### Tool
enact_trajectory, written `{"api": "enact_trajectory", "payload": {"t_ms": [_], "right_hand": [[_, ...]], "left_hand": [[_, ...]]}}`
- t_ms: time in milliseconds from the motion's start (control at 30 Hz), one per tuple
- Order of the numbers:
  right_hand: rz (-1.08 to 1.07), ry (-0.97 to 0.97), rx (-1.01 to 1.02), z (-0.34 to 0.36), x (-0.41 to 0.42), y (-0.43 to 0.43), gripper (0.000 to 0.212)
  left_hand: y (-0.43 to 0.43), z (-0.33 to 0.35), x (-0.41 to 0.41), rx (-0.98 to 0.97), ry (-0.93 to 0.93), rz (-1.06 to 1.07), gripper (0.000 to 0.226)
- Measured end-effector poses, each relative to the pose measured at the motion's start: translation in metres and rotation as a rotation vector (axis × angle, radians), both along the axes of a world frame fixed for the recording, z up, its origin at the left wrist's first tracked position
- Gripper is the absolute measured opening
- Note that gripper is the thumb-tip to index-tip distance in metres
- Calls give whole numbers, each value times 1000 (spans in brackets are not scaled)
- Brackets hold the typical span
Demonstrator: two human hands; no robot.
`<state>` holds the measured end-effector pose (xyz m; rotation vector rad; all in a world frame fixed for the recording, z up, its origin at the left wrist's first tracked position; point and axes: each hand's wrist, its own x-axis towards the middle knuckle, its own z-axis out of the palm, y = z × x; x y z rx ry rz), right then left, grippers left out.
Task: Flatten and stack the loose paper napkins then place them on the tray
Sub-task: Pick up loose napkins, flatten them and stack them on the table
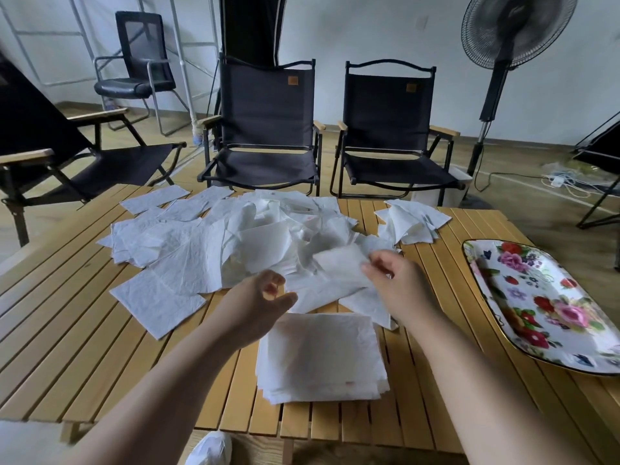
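Observation:
A big heap of loose white paper napkins point(214, 239) covers the far half of the slatted wooden table point(67, 347). A flattened stack of napkins point(318, 357) lies near the front edge, in front of me. My right hand point(399, 283) pinches the right edge of a folded napkin point(339, 263) and holds it just above the heap. My left hand point(258, 303) hovers beside it with thumb and fingers curled, holding nothing. The floral tray point(543, 313) sits at the table's right edge with nothing on it.
A smaller pile of napkins point(412, 223) lies at the far right of the table. Two black folding chairs point(268, 129) stand behind the table, another at the left. A standing fan point(503, 62) is at the back right. Cables lie on the floor.

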<state>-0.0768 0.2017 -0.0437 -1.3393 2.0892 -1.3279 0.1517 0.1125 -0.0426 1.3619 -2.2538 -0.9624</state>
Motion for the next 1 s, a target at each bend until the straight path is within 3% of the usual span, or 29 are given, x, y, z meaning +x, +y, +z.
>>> {"api": "enact_trajectory", "payload": {"t_ms": [100, 200, 333, 400, 467, 600, 667, 733, 767, 867, 933, 1000], "right_hand": [[128, -415, -135, 24, 15, 11, 10], [210, -824, -200, 44, 28, 28, 14], [226, -912, -115, 47, 33, 47, 26], [213, -774, 56, 44, 29, 54, 24], [220, -536, 286, 43, 22, 56, 14], [276, -285, 583, 26, 20, 51, 16], [216, -123, 656, 6, 17, 47, 28], [73, 23, 600, -9, 7, 38, 41], [-17, -1, 516, -11, 1, 32, 42], [-230, 20, 305, -17, -19, 12, 23], [-260, 143, 342, -28, -27, -2, 13], [-179, 204, 385, -46, -31, -14, 20]], "left_hand": [[5, 10, -1, 192, 258, -35, 64], [16, 23, 1, 548, 522, -122, 56], [26, 27, 6, 750, 665, -178, 26], [24, 23, 4, 739, 659, -134, 19], [22, 17, 6, 680, 591, -118, 30], [22, 2, 11, 493, 237, -167, 23], [20, -2, 8, 389, 115, -147, 23], [16, -3, 3, 314, 86, -107, 26], [14, -2, 1, 247, 53, -99, 28], [4, -6, 0, -3, -63, -91, 26], [-2, -7, -2, -70, -20, -59, 21], [-9, -10, -5, -51, 66, -15, 16]]}}
